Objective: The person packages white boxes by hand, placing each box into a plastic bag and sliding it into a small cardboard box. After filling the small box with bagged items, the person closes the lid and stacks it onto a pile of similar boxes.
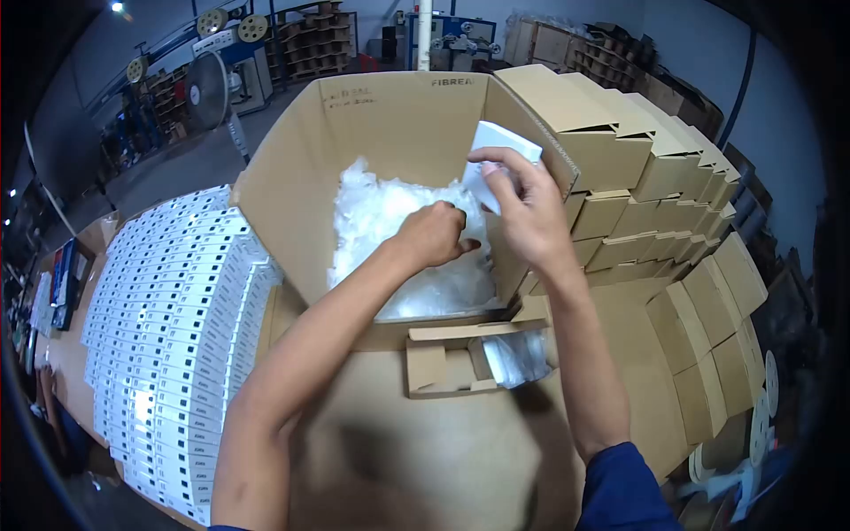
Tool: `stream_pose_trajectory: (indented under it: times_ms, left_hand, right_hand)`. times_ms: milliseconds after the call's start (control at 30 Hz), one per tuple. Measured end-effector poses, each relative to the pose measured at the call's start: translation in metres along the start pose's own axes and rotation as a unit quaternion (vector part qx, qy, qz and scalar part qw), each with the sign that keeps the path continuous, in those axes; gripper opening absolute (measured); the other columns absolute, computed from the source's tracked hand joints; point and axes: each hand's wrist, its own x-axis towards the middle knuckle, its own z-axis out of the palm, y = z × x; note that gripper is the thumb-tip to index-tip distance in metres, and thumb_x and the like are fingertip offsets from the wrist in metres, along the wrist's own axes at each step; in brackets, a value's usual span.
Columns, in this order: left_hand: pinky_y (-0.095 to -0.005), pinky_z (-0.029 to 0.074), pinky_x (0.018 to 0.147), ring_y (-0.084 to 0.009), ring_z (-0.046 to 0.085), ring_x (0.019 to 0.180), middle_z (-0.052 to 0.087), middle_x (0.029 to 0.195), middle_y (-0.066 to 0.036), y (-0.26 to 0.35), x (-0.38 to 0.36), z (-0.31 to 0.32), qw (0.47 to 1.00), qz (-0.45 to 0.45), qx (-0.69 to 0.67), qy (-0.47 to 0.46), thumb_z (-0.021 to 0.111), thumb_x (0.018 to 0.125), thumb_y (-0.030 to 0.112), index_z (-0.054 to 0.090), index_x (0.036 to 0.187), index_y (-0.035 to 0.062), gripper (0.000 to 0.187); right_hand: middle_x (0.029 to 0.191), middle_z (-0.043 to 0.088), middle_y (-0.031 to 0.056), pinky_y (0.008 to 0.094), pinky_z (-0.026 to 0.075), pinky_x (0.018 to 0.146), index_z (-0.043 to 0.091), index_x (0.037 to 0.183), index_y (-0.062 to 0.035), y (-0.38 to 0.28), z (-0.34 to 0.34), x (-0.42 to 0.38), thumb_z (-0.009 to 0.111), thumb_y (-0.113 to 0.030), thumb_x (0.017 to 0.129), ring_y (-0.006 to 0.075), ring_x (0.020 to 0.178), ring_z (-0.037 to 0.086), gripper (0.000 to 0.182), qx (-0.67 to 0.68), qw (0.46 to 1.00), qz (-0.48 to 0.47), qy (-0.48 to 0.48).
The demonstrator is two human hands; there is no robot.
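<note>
My right hand (536,212) grips a thin white box (503,146), held tilted near the right wall of a large cardboard carton (297,190). Inside that carton lies a heap of clear plastic bags (372,221). Over the heap is my left hand (434,234), its fingers curled; what they hold, if anything, is hidden. Below the carton's front edge stands a small open cardboard box (428,365) with clear plastic-wrapped pieces (518,357) in its right part.
Stacked rows of white boxes (168,327) fill the left side. Brown cardboard boxes (620,159) are piled at the right, with open-flapped ones (708,310) nearer. A fan (210,93) stands behind the carton. At far left, another person's arm (49,389) shows.
</note>
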Motion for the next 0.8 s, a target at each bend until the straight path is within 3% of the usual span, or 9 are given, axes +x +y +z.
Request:
stream_pose_trajectory:
  times_ms: [133, 233, 300, 367, 400, 533, 633, 733, 800]
  left_hand:
    - [-0.0464, 0.057, 0.077, -0.0407, 0.071, 0.084, 0.073, 0.088, -0.021, -0.032, 0.023, 0.032, 0.989, 0.068, -0.131, -0.023, 0.078, 0.078, 0.014, 0.072, 0.081, 0.0009, 0.015]
    - [-0.0391, 0.057, 0.076, -0.0296, 0.073, 0.083, 0.075, 0.093, -0.019, -0.032, 0.011, 0.003, 0.995, -0.034, -0.095, 0.022, 0.073, 0.09, 0.009, 0.07, 0.102, -0.003, 0.018]
    - [-0.0327, 0.058, 0.079, -0.0218, 0.072, 0.089, 0.074, 0.102, -0.012, -0.03, -0.009, -0.03, 0.95, -0.147, -0.275, 0.027, 0.068, 0.097, 0.012, 0.065, 0.12, -0.0029, 0.027]
    - [-0.0325, 0.061, 0.08, -0.0149, 0.068, 0.101, 0.069, 0.113, -0.007, -0.021, -0.032, -0.059, 0.885, -0.155, -0.434, 0.069, 0.063, 0.101, 0.011, 0.057, 0.136, 0.0015, 0.037]
    - [-0.0324, 0.061, 0.08, -0.0142, 0.068, 0.101, 0.068, 0.113, -0.006, -0.016, -0.039, -0.066, 0.864, -0.155, -0.47, 0.09, 0.064, 0.101, 0.011, 0.058, 0.134, 0.0019, 0.035]
    - [-0.0312, 0.062, 0.08, -0.0128, 0.067, 0.1, 0.067, 0.113, -0.004, 0.004, -0.061, -0.075, 0.846, -0.126, -0.499, 0.139, 0.064, 0.102, 0.013, 0.061, 0.129, 0.0035, 0.029]
    - [-0.0218, 0.052, 0.064, -0.0066, 0.057, 0.08, 0.061, 0.094, -0.002, 0.004, -0.061, -0.075, 0.837, -0.116, -0.51, 0.16, 0.068, 0.101, 0.011, 0.058, 0.102, 0.007, 0.011]
    - [-0.0193, 0.046, 0.06, -0.0055, 0.052, 0.073, 0.057, 0.087, -0.001, -0.004, -0.067, -0.081, 0.696, -0.043, -0.691, 0.188, 0.069, 0.1, 0.008, 0.054, 0.097, 0.0083, 0.016]
    - [-0.0195, 0.046, 0.06, -0.0059, 0.052, 0.07, 0.056, 0.085, 0.0, 0.001, -0.074, -0.09, 0.729, -0.057, -0.64, 0.236, 0.07, 0.098, 0.006, 0.055, 0.102, 0.0069, 0.015]
  right_hand:
    - [0.112, 0.059, 0.0144, 0.0346, 0.049, 0.086, 0.075, 0.114, -0.0107, 0.01, 0.012, 0.003, 0.064, -0.014, 0.097, 0.0242, 0.095, 0.058, 0.021, -0.01, 0.999, -0.026, 0.038]
    - [0.103, 0.059, 0.0086, 0.0286, 0.049, 0.075, 0.075, 0.117, -0.0128, 0.025, 0.008, 0.004, 0.064, -0.015, 0.098, 0.0133, 0.081, 0.057, 0.022, -0.031, 0.998, -0.048, 0.026]
    - [0.105, 0.06, 0.0103, 0.0301, 0.051, 0.077, 0.076, 0.116, -0.013, 0.024, 0.007, 0.005, 0.066, -0.016, 0.097, 0.0154, 0.086, 0.061, 0.022, -0.031, 0.998, -0.049, 0.014]
    - [0.108, 0.062, 0.012, 0.0319, 0.052, 0.079, 0.076, 0.116, -0.0136, 0.016, 0.009, -0.002, 0.069, -0.017, 0.095, 0.0183, 0.09, 0.064, 0.022, -0.024, 0.999, -0.023, 0.005]
    - [0.118, 0.062, 0.0215, 0.0442, 0.052, 0.096, 0.076, 0.108, -0.0068, 0.011, 0.01, -0.003, 0.077, -0.023, 0.087, 0.0354, 0.108, 0.065, 0.026, -0.04, 0.999, -0.024, 0.013]
    - [0.11, 0.066, 0.0222, 0.0452, 0.052, 0.093, 0.076, 0.096, -0.0018, 0.011, 0.029, -0.011, 0.091, -0.04, 0.074, 0.0356, 0.104, 0.065, 0.046, -0.07, 0.996, -0.023, -0.059]
    - [0.097, 0.069, 0.0213, 0.0455, 0.053, 0.089, 0.076, 0.093, -0.0005, 0.018, 0.047, -0.011, 0.083, -0.029, 0.084, 0.0338, 0.096, 0.067, 0.03, -0.056, 0.997, -0.044, -0.03]
    - [0.091, 0.07, 0.0145, 0.0397, 0.055, 0.079, 0.075, 0.094, 0.0, 0.019, 0.035, -0.009, 0.073, -0.026, 0.096, 0.0262, 0.085, 0.067, 0.026, -0.005, 0.995, 0.027, -0.097]
    - [0.089, 0.069, 0.0101, 0.0345, 0.056, 0.074, 0.073, 0.095, 0.0006, 0.016, 0.023, -0.014, 0.067, -0.029, 0.101, 0.0199, 0.08, 0.066, 0.03, 0.217, 0.956, 0.133, -0.144]
